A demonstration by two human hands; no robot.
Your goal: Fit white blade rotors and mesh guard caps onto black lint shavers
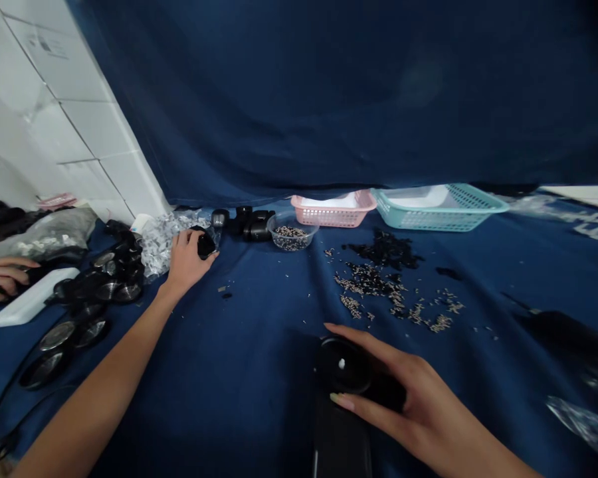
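2-handed, clasped round black housing in right grip, seemingly to steady it. Pinched black piece in left grip.

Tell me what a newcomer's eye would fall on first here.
Probably the pink basket and turquoise basket, side by side at the back of the dark blue cloth. Next, perhaps, the scatter of tiny metallic pieces in front of them, and the right hand, nearest the camera, gripping a round black part with a white spot.
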